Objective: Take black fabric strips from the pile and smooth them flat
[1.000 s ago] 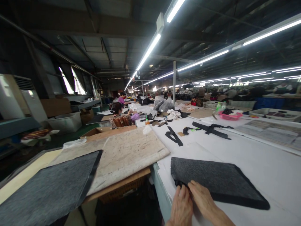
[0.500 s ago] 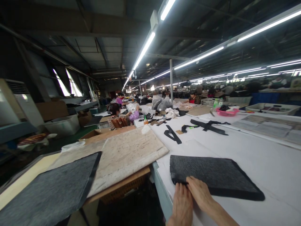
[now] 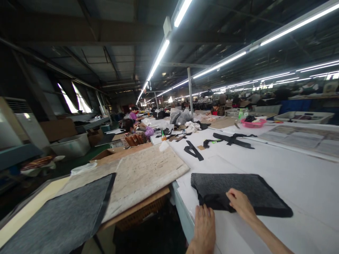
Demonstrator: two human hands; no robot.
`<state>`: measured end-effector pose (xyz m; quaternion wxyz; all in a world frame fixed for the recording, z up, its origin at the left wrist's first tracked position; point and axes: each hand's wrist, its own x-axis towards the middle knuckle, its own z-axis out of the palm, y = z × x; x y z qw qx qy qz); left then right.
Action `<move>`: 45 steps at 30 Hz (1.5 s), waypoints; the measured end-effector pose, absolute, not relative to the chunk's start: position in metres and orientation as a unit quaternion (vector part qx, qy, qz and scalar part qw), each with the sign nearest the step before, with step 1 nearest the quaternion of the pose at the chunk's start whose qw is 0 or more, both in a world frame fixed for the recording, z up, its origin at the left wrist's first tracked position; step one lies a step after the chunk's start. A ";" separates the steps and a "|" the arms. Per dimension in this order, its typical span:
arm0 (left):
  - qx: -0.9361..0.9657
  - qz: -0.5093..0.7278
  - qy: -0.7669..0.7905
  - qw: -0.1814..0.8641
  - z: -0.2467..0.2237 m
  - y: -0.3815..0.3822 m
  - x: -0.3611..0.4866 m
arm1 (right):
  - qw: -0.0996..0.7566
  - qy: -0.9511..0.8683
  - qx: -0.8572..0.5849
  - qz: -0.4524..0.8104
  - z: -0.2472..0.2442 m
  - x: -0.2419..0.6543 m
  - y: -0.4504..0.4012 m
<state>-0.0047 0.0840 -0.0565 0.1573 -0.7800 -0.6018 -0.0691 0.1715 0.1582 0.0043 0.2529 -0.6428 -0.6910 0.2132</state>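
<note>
A dark grey felt-like fabric piece (image 3: 233,185) with black edging lies on the white-covered table in front of me. My left hand (image 3: 204,224) is at its near left corner, fingers stretched out and lying against the edge, with their tips touching the black strip. My right hand (image 3: 239,204) is pinched closed on the near edging, and the fabric there is drawn up in a fold. Over to the left, a second grey fabric piece (image 3: 63,211) with black edging rests flat on the neighbouring table.
A worn pale board (image 3: 150,165) covers the left table; a dark gap separates the tables. Black fabric strips (image 3: 233,141), an orange glue bottle (image 3: 163,135) and a pink basin (image 3: 253,123) stand farther back. A co-worker in purple (image 3: 134,114) sits in the distance.
My right hand has moved right along the near edge, away from my left hand, pulling the edging into a fold. My left hand stays at the corner.
</note>
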 end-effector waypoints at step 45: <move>-0.785 -0.034 -0.610 0.104 -0.005 0.080 -0.001 | 0.534 -0.461 -0.655 0.271 0.070 0.324 0.164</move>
